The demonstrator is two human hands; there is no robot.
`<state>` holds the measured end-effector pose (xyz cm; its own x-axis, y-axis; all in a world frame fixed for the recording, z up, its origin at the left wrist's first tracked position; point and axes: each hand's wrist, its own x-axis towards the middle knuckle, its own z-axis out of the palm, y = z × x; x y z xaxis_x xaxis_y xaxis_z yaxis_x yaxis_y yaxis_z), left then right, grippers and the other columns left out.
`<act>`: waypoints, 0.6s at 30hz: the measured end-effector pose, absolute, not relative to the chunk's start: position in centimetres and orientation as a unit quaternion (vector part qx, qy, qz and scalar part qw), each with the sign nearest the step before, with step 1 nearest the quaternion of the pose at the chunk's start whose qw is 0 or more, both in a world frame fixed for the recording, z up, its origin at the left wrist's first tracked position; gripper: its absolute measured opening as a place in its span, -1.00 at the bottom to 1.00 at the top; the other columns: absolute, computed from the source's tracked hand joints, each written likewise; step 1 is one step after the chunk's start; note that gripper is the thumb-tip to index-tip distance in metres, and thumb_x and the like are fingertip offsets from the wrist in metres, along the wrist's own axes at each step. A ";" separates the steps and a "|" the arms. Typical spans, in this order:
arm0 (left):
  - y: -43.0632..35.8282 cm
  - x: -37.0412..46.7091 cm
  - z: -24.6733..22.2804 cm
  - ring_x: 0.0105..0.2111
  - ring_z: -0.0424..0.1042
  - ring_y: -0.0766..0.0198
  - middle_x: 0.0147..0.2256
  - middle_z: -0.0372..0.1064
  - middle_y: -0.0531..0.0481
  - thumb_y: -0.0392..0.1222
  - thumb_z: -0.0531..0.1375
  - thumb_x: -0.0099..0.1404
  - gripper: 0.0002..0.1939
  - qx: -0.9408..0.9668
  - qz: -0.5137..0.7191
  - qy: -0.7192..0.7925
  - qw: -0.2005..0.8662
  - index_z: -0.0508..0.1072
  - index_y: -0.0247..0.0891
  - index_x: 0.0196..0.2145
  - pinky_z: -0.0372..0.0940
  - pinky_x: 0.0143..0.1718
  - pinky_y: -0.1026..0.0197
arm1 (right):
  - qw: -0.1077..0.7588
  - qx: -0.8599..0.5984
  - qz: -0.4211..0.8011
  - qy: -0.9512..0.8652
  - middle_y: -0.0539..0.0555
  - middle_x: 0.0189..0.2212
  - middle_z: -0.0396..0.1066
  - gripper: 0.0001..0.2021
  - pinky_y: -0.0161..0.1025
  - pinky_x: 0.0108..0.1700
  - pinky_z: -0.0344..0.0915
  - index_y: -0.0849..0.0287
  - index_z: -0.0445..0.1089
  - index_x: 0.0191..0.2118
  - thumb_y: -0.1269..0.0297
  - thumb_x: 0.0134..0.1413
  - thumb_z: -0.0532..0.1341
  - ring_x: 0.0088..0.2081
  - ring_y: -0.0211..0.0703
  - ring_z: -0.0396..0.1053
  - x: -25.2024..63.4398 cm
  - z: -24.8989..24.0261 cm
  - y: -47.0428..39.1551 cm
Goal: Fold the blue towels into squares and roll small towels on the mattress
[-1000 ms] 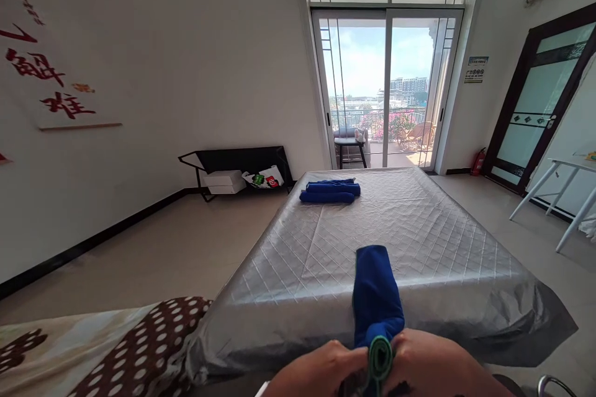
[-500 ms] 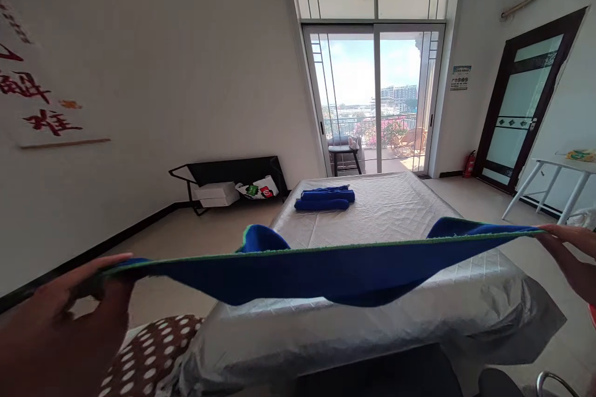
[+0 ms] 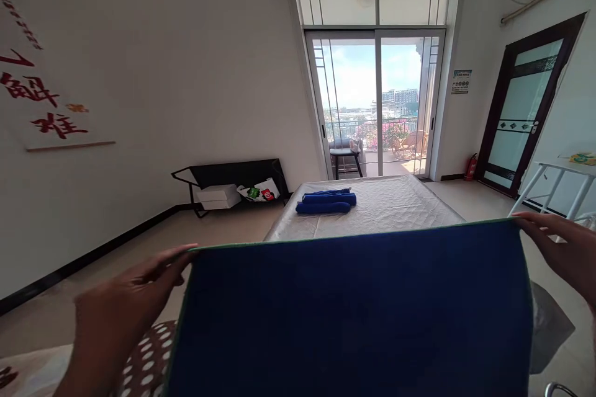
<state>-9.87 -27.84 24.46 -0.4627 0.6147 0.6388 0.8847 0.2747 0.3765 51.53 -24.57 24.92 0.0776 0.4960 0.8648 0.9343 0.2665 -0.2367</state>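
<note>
A dark blue cloth point(image 3: 354, 310) with a green edge hangs spread out in front of me, its top edge stretched nearly level. My left hand point(image 3: 135, 298) pinches its upper left corner, and my right hand point(image 3: 559, 248) pinches the upper right one. The cloth's lower part runs out of view at the bottom. Behind it, a silver-grey covered table point(image 3: 386, 205) shows its far part. Folded or rolled blue cloths point(image 3: 326, 201) lie near that table's far left corner.
A black rack point(image 3: 235, 175) with a white box point(image 3: 218, 196) stands by the left wall. Brown polka-dot fabric point(image 3: 146, 360) is at lower left. On the right are a white stand point(image 3: 559, 167), a dark-framed door point(image 3: 528, 111) and a fire extinguisher point(image 3: 470, 167).
The blue cloth has gone from sagging, with folds behind it, to hanging flat and covering more of the table. Both hands have moved inward, the left one more.
</note>
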 end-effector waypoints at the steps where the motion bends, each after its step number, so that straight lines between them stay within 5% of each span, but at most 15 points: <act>1: -26.7 -9.0 25.4 -0.51 0.49 0.39 -0.63 0.45 0.35 0.15 0.14 0.28 -0.64 -0.500 -0.354 -0.778 0.141 0.58 -0.07 -0.15 0.19 -0.48 0.44 | 0.463 -0.570 -0.197 -0.650 0.05 -0.51 0.57 -0.29 -0.27 -0.47 0.28 0.09 0.56 -0.31 -0.47 0.07 -0.01 -0.53 -0.18 0.49 51.6 25.4 -23.3; 5: -21.3 -6.4 30.0 -0.31 0.56 0.31 -0.63 0.45 0.29 0.03 0.11 0.35 -0.60 -0.560 -0.378 -0.733 0.081 0.53 -0.31 -0.07 0.29 -0.24 0.38 | 0.446 -0.618 -0.063 -0.644 0.01 -0.63 0.50 -0.40 -0.26 -0.25 0.32 0.28 0.56 -0.13 -0.23 0.17 0.12 -0.44 -0.17 0.53 51.3 28.5 -17.3; 8: -17.6 -5.6 33.3 -0.26 0.56 0.31 -0.37 0.58 0.16 0.02 0.03 0.42 -0.53 -0.562 -0.441 -0.691 0.110 0.46 -0.46 -0.02 0.34 -0.17 0.29 | 0.520 -0.606 0.002 -0.601 0.22 -0.34 0.60 -0.47 -0.26 -0.16 0.32 0.48 0.48 0.01 0.01 0.25 0.14 -0.24 -0.13 0.56 49.9 31.9 -14.1; 11: -15.4 -5.5 35.3 -0.16 0.54 0.30 -0.15 0.58 0.05 0.02 0.01 0.43 -0.48 -0.527 -0.502 -0.666 0.165 0.43 -0.57 -0.03 0.33 -0.10 0.26 | 0.587 -0.565 0.017 -0.579 0.35 -0.14 0.55 -0.45 -0.29 -0.13 0.30 0.55 0.44 0.04 0.06 0.24 0.14 -0.11 -0.09 0.53 48.1 34.4 -13.2; 15: -15.4 -6.4 33.2 -0.10 0.52 0.26 -0.13 0.56 0.03 0.00 0.07 0.40 -0.53 -0.484 -0.520 -0.672 0.208 0.46 -0.52 -0.04 0.32 -0.02 0.19 | 0.602 -0.555 -0.009 -0.573 0.27 -0.17 0.58 -0.50 -0.32 -0.10 0.31 0.46 0.48 0.01 0.05 0.23 0.18 -0.11 -0.13 0.52 47.6 33.6 -14.3; 18: -17.3 -7.4 27.3 -0.11 0.54 0.23 -0.12 0.57 0.02 0.02 0.10 0.35 -0.59 -0.483 -0.521 -0.669 0.218 0.50 -0.36 -0.06 0.35 -0.01 0.18 | 0.552 -0.586 -0.017 -0.592 0.17 -0.21 0.60 -0.63 -0.32 -0.14 0.37 0.30 0.54 -0.07 0.09 0.19 0.25 -0.19 -0.15 0.54 48.7 29.0 -15.5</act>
<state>-7.41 -17.30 27.33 -0.4390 0.4185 0.7951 0.8733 -0.0095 0.4872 48.71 -15.51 29.04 0.2981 0.6754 0.6745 0.7134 0.3118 -0.6275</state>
